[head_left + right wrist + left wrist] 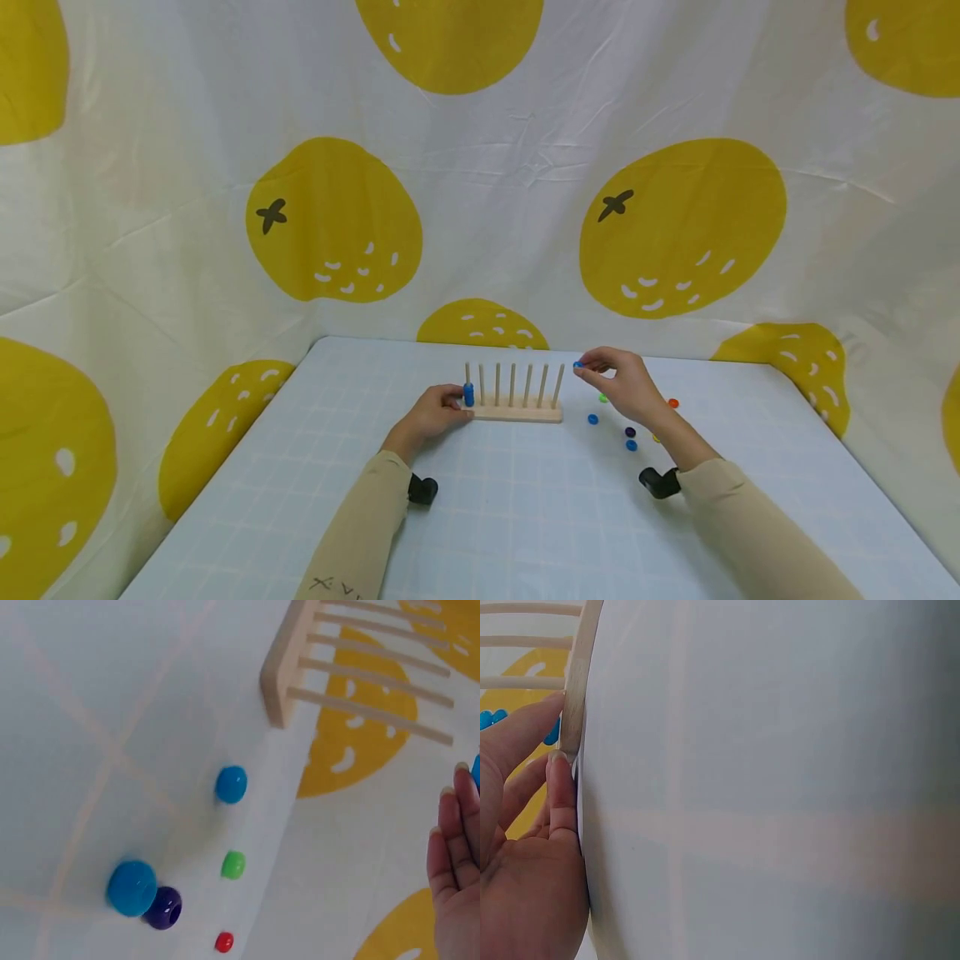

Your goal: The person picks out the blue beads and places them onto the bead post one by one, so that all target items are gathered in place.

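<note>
A wooden peg stand [517,412] with several upright pegs sits on the table. Blue beads [468,395] are stacked on its leftmost peg. My left hand [432,415] grips the left end of the base; in the left wrist view its thumb and fingers [562,795] are around that end. To the right of the stand, my right hand [622,387] is raised and pinches a blue bead [577,364] between thumb and fingertips, near the rightmost peg but apart from it. In the right wrist view only an edge of that bead [475,771] shows beside the fingers.
Loose beads lie right of the stand, under and around my right forearm: blue beads [593,419], a dark purple bead [630,432], a green bead [233,865], a red-orange bead [673,403] and a partly hidden yellow one [656,438]. A fruit-print curtain [502,217] hangs behind the table.
</note>
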Available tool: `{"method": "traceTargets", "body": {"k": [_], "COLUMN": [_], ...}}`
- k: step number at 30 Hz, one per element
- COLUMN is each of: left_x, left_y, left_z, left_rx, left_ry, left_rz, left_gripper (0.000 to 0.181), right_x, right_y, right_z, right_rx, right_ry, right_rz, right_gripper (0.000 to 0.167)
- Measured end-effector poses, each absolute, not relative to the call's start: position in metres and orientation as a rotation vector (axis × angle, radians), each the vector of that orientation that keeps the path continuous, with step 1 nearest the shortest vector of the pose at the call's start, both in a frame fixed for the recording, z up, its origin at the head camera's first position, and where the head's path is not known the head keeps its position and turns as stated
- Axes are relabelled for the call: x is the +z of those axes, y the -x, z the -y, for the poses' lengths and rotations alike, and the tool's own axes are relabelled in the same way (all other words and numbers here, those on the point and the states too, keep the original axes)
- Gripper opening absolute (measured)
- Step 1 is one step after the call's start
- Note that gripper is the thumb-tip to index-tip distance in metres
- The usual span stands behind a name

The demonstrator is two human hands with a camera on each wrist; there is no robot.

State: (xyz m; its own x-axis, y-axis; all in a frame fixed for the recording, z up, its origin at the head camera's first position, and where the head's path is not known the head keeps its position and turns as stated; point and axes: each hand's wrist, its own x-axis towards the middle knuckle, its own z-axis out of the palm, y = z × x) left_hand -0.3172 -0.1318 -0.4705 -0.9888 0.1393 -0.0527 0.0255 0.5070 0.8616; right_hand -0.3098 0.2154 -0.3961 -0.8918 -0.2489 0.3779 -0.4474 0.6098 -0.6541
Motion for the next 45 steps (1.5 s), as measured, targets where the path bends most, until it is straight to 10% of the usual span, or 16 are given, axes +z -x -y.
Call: {"method": "traceTargets", "body": {"k": [45], "left_x": [-0.473], "left_y": [0.323], "left_z": [0.136], "left_rx": [1.493], "left_ry": [-0.184], "left_rz": [-2.615], "left_gripper": [0.047], "right_x": [-0.385], "right_y": [0.341], "right_z": [-0.064], "right_rx": [1.199], "right_ry": [-0.979], "right_rz": [2.586], "right_gripper": [0.019]}}
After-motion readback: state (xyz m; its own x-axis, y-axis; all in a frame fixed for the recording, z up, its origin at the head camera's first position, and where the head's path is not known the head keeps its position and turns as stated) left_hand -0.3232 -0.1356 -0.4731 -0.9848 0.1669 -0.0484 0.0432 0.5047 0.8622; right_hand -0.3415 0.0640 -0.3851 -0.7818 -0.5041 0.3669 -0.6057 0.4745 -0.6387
